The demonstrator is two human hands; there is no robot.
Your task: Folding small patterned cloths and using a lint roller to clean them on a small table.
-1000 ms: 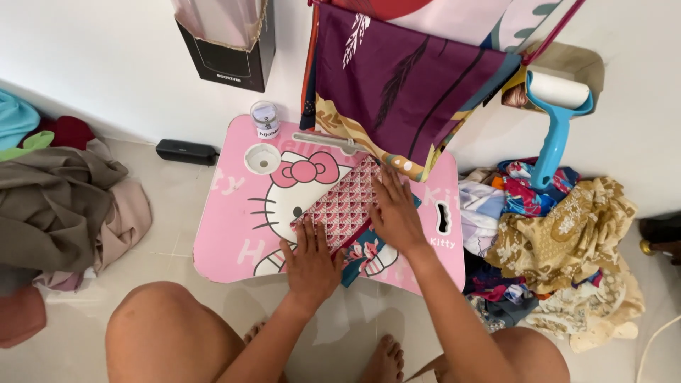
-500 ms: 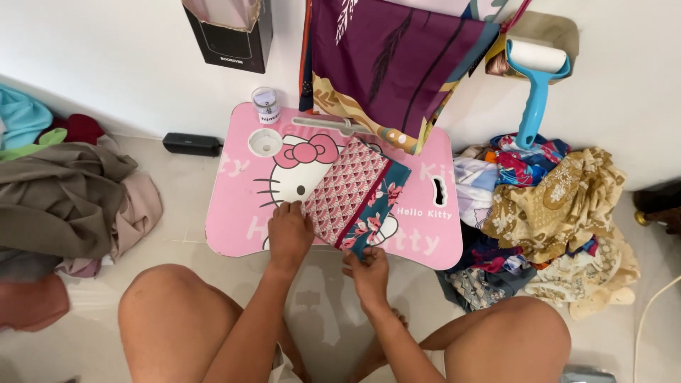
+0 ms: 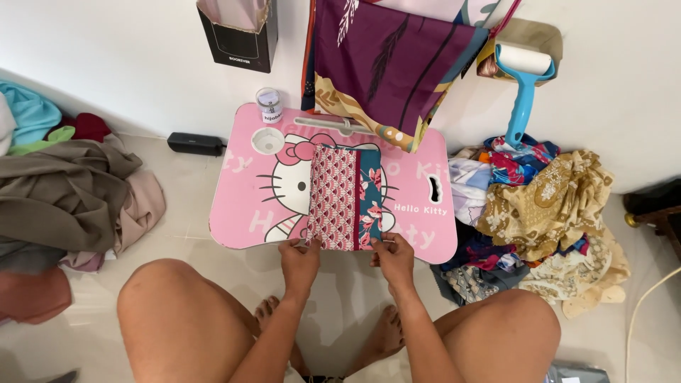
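Pinching the folded patterned scarf's (image 3: pixel 345 197) near corners, left hand (image 3: pixel 299 258) and right hand (image 3: pixel 392 257) hold it on the pink lap table (image 3: pixel 234 206) below a white-labelled clear jar (image 3: pixel 269 105).

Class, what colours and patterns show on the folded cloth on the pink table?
Folded cloth: red-and-white scale pattern left, teal with pink flowers right; head view.

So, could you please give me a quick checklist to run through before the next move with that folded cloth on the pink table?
1. Left hand grips the near left corner of the folded red-patterned and teal floral cloth: ok.
2. Right hand grips the near right corner: ok.
3. Cloth lies flat, lengthwise on the pink cartoon-cat folding table: ok.
4. Cloth clear of the small clear jar: ok.
5. Hanging purple feather-print fabric touches the cloth's far edge: cannot tell.
6. Inner fold layers aligned: cannot tell.
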